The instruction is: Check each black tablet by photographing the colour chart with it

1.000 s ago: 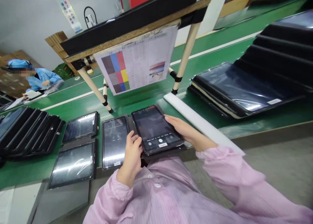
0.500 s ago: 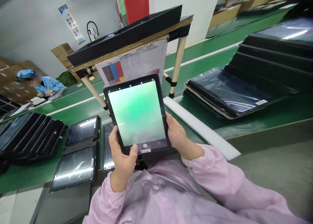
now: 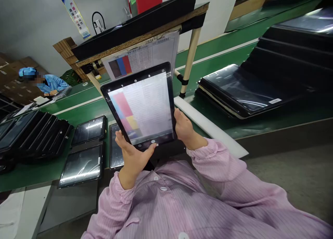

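Head view: fingers [image 3: 180,120] hold the tablet [image 3: 145,108] edges, clear of bench [image 3: 208,68].

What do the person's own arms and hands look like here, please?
The long, loose sleeves are pinkish-lilac with fine stripes, gathered into ruffled cuffs at the wrists. The left hand and right hand are bare, without gloves.

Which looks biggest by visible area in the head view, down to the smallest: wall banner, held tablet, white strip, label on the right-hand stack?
1. Held tablet
2. White strip, partly covered
3. Wall banner, farther off
4. Label
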`<state>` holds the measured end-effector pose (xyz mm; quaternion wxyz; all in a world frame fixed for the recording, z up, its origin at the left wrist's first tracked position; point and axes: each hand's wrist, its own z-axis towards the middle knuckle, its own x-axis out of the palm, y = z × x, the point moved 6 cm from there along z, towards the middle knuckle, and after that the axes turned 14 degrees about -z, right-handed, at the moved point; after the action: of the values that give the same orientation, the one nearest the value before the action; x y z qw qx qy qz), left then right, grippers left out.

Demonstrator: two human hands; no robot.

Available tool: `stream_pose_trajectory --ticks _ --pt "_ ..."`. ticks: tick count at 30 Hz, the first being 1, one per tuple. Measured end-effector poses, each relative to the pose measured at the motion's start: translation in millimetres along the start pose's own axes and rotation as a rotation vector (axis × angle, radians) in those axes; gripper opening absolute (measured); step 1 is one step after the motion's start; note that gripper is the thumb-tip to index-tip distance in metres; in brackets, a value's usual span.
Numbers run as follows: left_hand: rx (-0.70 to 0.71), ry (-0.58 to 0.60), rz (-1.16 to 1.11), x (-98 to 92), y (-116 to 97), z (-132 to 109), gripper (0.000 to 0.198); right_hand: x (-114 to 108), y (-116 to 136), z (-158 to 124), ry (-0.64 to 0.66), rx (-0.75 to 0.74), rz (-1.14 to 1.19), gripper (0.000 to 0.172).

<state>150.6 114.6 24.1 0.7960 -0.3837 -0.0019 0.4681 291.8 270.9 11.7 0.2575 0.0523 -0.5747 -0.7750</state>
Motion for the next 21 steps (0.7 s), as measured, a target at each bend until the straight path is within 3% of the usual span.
stream_pose_trajectory --ticks 9,21 --pt "0.139 0.01 0.087 1.7 -10.3 3.1 0.135 0.3 5.4 -1.3 0.0 -0.011 -0.114 0.069" --pt "0.112 0.011 0.121 4.9 -3.2 0.8 0.134 6.8 3.9 -0.7 0.067 -0.037 0.088 0.055"
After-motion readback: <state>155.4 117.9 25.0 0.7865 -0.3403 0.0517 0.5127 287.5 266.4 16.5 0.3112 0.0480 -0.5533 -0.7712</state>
